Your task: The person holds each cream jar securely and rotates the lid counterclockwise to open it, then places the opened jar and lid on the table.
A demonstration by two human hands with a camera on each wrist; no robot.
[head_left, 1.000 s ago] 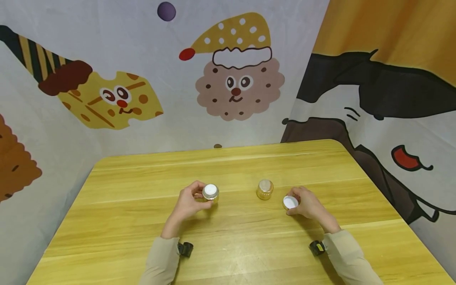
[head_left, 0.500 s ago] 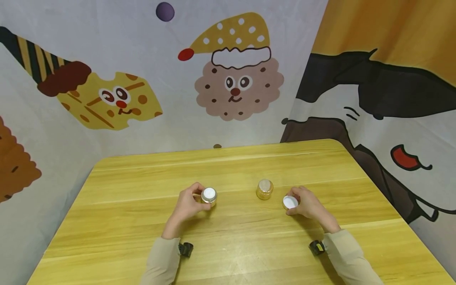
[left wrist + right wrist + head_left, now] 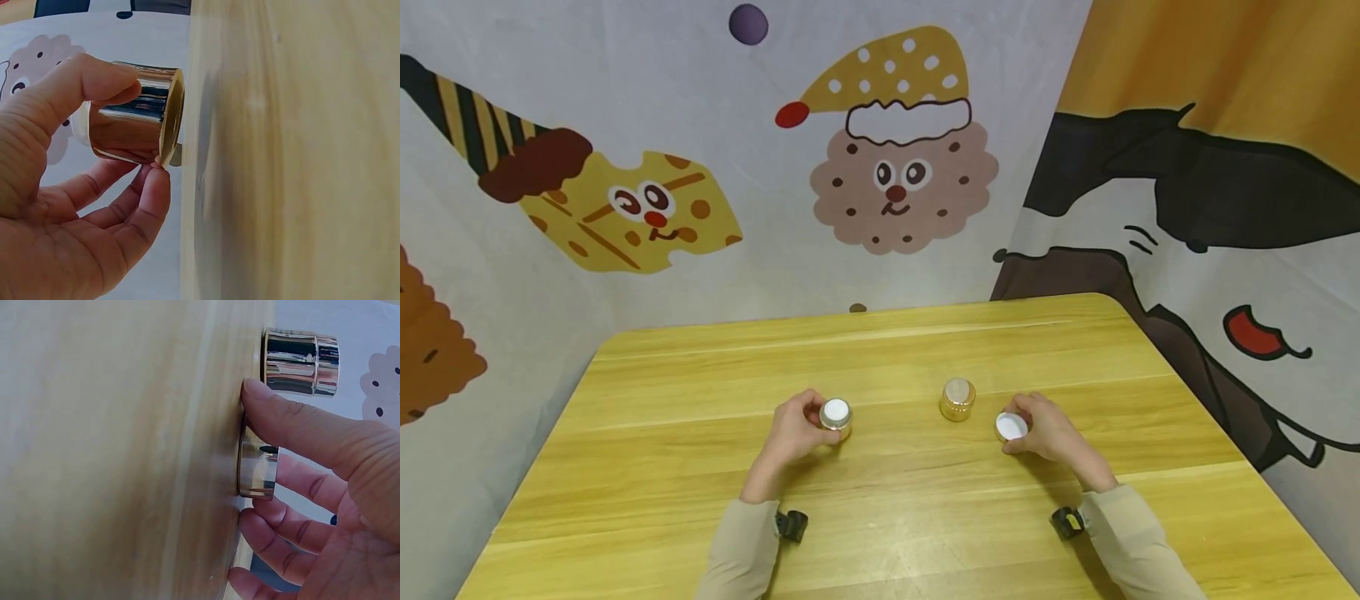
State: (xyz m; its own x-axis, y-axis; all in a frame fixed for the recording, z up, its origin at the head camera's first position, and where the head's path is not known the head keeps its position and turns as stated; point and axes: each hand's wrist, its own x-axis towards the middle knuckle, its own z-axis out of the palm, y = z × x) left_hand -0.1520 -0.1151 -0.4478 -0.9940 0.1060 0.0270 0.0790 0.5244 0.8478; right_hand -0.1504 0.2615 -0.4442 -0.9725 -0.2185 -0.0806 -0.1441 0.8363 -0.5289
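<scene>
My left hand (image 3: 792, 432) grips a small shiny gold cosmetic jar (image 3: 836, 417) between thumb and fingers. The jar is lidless, and its white top faces up. In the left wrist view its gold wall (image 3: 128, 128) is upright to the table, with the base just off or at the surface. My right hand (image 3: 1048, 429) pinches a round gold lid (image 3: 1011, 427), white inside turned up. The right wrist view has this gold lid (image 3: 256, 469) resting on the wood. Between the hands, nearer the right, a second gold jar (image 3: 957, 400) stands upright with its lid on.
The wood-grain table (image 3: 887, 517) carries these things. A cartoon-printed cloth (image 3: 737, 108) hangs behind its far edge and along the sides. Each wrist wears a small black camera, such as the left camera (image 3: 792, 525).
The left hand has brought the lidless jar slightly down and to the left, nearer the table. The right hand, its lid and the second jar have kept their places.
</scene>
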